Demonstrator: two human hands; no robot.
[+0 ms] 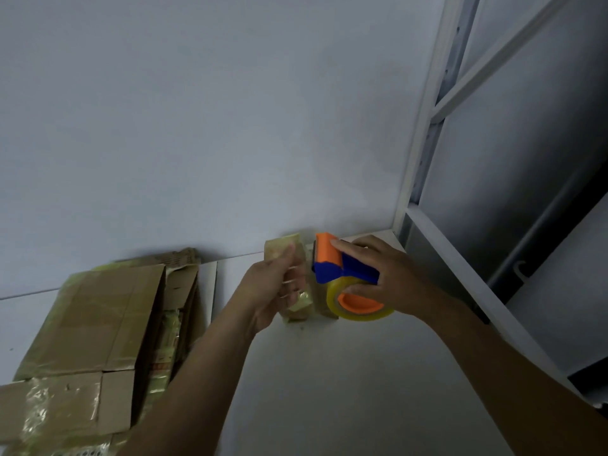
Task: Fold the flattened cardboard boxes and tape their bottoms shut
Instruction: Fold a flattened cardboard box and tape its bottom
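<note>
Flattened brown boxes (92,324), glossy with tape; small tape-wrapped box (276,248) beside orange-blue dispenser (342,269)

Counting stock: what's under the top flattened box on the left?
More flattened cardboard, edges showing along its right side. The top flattened box covers the rest.
</note>
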